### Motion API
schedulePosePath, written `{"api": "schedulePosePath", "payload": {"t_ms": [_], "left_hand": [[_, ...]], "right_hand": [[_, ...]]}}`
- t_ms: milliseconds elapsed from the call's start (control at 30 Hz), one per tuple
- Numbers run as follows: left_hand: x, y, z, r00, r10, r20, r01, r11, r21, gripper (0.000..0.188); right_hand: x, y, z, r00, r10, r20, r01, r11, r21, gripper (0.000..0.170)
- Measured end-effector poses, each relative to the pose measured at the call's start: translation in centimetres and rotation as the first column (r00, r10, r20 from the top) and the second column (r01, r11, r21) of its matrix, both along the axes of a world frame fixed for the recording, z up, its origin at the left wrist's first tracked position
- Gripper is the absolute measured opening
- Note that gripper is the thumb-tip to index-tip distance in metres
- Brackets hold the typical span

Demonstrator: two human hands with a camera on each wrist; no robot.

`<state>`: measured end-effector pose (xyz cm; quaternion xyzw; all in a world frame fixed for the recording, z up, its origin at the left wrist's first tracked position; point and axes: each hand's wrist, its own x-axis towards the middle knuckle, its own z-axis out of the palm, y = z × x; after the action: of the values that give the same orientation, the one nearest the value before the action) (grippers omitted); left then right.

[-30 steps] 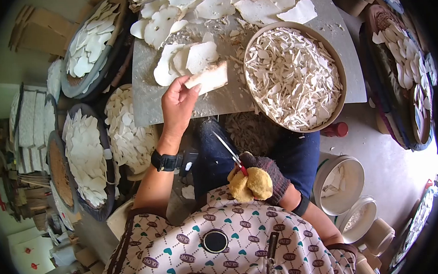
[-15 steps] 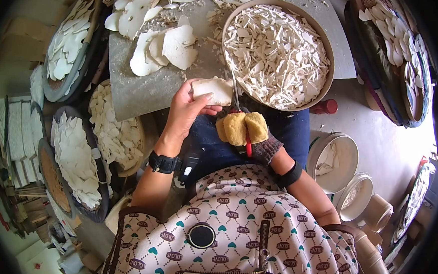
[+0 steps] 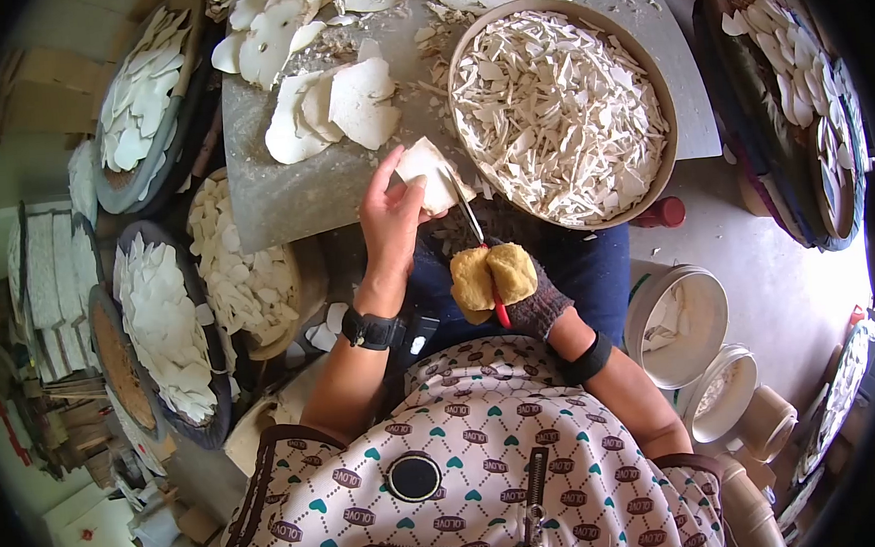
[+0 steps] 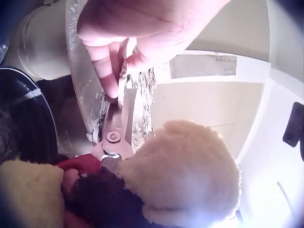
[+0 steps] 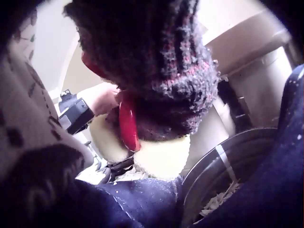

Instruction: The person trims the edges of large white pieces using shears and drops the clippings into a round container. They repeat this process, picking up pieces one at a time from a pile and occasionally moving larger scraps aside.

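Observation:
In the head view my bare left hand (image 3: pixel 391 224) pinches a flat white slice (image 3: pixel 421 166) with a browned edge, thumb on top. My right hand (image 3: pixel 540 310), in a dark knitted glove, grips red-handled scissors (image 3: pixel 471 221) wrapped with yellow foam pads (image 3: pixel 473 279). The scissor blades overlap the right edge of the slice. From the left wrist, the slice is edge-on at the blades, just beyond the pivot (image 4: pixel 113 137). The right wrist view has the glove (image 5: pixel 142 71) round a red handle (image 5: pixel 128 123).
A round tray (image 3: pixel 666 149) heaped with white strips stands on the metal table (image 3: pixel 253 200), near a small pile of slices (image 3: pixel 332 109). Baskets of slices (image 3: pixel 165 325) line the left side. White buckets (image 3: pixel 706 327) and a red-lidded jar (image 3: pixel 662 212) are at the right.
My right hand has risen from the lap, bringing the scissors up to the slice. My left hand has come closer to them and turned the slice so it slants.

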<state>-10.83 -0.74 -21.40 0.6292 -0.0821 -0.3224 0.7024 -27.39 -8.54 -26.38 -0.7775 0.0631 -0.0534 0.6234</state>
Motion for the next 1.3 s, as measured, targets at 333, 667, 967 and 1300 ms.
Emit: {"api": "schedulePosePath", "payload": {"t_ms": [333, 667, 967, 1300], "left_hand": [[1.2, 0.2, 0.6, 0.974, -0.208, -0.094, 0.214, 0.975, 0.055, 0.046], [1.3, 0.4, 0.7, 0.974, -0.217, -0.073, 0.222, 0.973, 0.069, 0.045], [1.0, 0.6, 1.1, 0.920, -0.368, -0.133, 0.384, 0.916, 0.120, 0.046], [0.5, 0.7, 2.1, 0.904, -0.416, 0.098, 0.400, 0.904, 0.149, 0.044]], "right_hand": [[0.4, 0.4, -1.5, 0.998, -0.058, 0.026, 0.055, 0.992, 0.110, 0.026], [0.3, -0.2, 1.6, 0.999, 0.027, -0.023, -0.031, 0.970, -0.240, 0.027], [0.2, -0.8, 0.1, 0.999, -0.033, 0.022, 0.038, 0.952, -0.303, 0.026], [1.3, -0.4, 2.3, 0.968, -0.198, 0.155, 0.215, 0.971, -0.106, 0.021]]}}
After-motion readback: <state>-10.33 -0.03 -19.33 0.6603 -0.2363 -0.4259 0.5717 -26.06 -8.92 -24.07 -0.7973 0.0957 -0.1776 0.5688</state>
